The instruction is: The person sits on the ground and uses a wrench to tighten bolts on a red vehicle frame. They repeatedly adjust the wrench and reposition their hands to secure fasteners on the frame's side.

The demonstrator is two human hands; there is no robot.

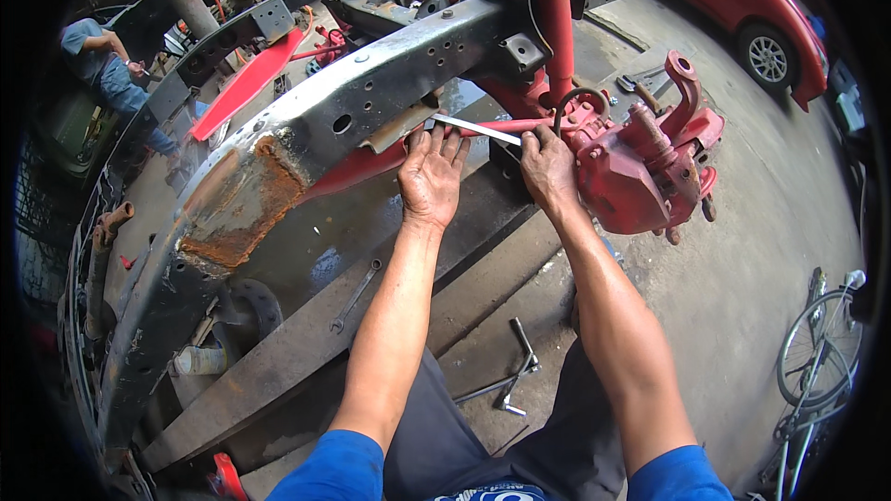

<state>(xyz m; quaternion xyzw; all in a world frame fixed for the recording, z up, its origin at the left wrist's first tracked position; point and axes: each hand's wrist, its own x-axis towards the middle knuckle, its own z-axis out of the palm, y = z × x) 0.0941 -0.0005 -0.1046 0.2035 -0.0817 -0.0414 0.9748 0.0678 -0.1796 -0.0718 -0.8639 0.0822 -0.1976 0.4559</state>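
A flat, pale metal strip [478,130] spans the gap between my hands, just below the black vehicle frame rail [408,57]. My right hand [549,169] is closed around its right end, beside the red axle and steering knuckle assembly [624,181]. My left hand [432,181] has its palm toward me and its fingers stretched up, slightly apart. Those fingertips reach the strip's left end beside a rusty bracket [401,127] under the rail; whether they press on the strip is hard to see. The strip's exact kind does not show.
A combination wrench [356,295] lies on a steel beam [278,353] below my left arm. On the floor between my legs are socket handles [522,366]. A red shock absorber [557,42] stands by the rail. Another person [116,65] sits far left; a red car [742,19] and a bicycle [821,353] are right.
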